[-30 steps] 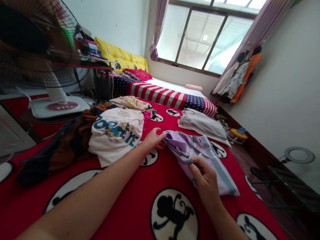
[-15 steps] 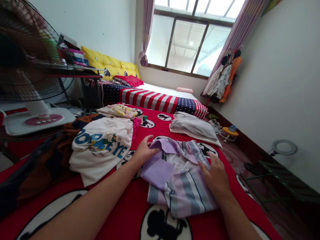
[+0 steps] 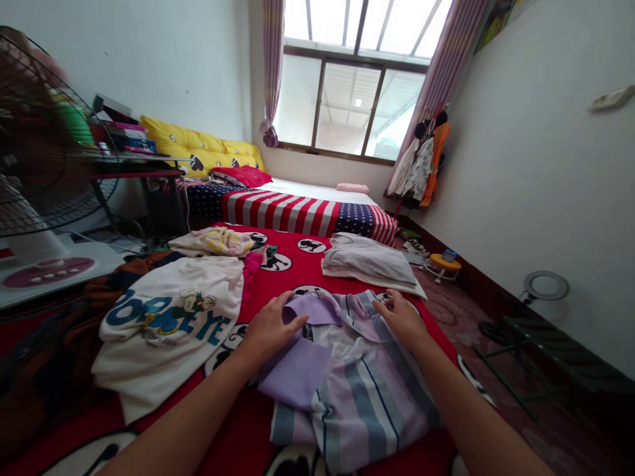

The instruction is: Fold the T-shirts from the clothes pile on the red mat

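A folded shirt (image 3: 357,377) with lilac, grey-blue and white stripes lies on a red blanket (image 3: 310,228) printed with black cartoon figures in white ovals. Its plain lilac collar (image 3: 315,309) faces away from me. My left hand (image 3: 272,325) is at the collar's left side, thumb stretched over the lilac cloth and fingers apart from it. At the shirt's upper right edge is my right hand (image 3: 403,318), thumb and forefinger spread, fingertips at the cloth. Neither hand visibly grips the fabric.
A white printed T-shirt (image 3: 169,317) and other loose clothes lie to the left, near a fan (image 3: 44,132). Folded pale garments (image 3: 370,261) lie beyond the striped shirt. A bed (image 3: 297,208) stands under the window; a yellow stool (image 3: 444,262) and a dark green rack (image 3: 550,350) stand at right.
The camera view has shifted, moving the scene left and down. My right hand has moved up along the shirt's right side to its upper edge. My left hand stays by the collar.
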A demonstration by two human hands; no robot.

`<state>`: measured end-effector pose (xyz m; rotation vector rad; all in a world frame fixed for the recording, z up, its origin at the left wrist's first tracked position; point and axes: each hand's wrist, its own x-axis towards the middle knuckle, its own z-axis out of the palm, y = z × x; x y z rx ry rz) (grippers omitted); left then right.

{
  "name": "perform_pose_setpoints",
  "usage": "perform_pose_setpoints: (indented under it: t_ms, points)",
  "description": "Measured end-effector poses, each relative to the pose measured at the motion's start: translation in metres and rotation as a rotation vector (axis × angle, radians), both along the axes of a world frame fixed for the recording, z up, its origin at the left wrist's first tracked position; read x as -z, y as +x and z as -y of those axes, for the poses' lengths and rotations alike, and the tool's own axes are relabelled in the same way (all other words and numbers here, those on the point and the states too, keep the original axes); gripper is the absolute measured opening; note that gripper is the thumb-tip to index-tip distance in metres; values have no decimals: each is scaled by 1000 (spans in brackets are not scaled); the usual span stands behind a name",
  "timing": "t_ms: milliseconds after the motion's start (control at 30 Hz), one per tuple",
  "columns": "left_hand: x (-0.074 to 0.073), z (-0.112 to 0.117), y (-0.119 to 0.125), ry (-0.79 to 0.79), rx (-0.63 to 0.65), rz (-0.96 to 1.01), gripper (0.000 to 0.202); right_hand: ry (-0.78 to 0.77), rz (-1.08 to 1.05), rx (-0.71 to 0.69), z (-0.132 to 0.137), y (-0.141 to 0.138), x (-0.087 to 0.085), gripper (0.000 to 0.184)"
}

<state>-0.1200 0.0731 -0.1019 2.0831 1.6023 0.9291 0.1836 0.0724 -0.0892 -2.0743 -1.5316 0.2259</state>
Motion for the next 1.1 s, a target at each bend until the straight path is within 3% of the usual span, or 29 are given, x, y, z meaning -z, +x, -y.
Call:
perform_pose_setpoints:
  t_ms: [100,200,267,400,533,633,700,800,867,967,1100]
  points:
    - [3,-6,1,-9,-35,73,42,44,-32,11,-23,2,4,51]
    - [7,-13,-3,-27,-85,78,22,105,-78,44,-26,4,15,32]
    - [8,-16,-6,-18,-124,74,15,158,-102,101,-23,9,21,36]
    - [7,-15,-5,-15,-204,-16,15,157,-85,183,-18,22,24,32]
    - [2,-8,1,58,-226,-213,16,82,89,167,-16,19,15,21]
    - [-3,-2,1,292,-164,-270,22,195,221,126,-12,8,0,26]
    - [-5,0,0,413,-29,-263,22,255,207,50,-10,-2,-10,24]
    - [-6,0,1,408,256,-268,20,185,94,-111,-11,-14,-15,19]
    - [-3,-1,3,339,354,-294,25,96,54,-191,-13,-19,-11,19]
    - [3,-5,9,279,361,-309,27,19,88,-212,-15,-24,0,20]
    - [3,-8,14,292,312,-248,22,37,132,-187,-15,-25,9,20]
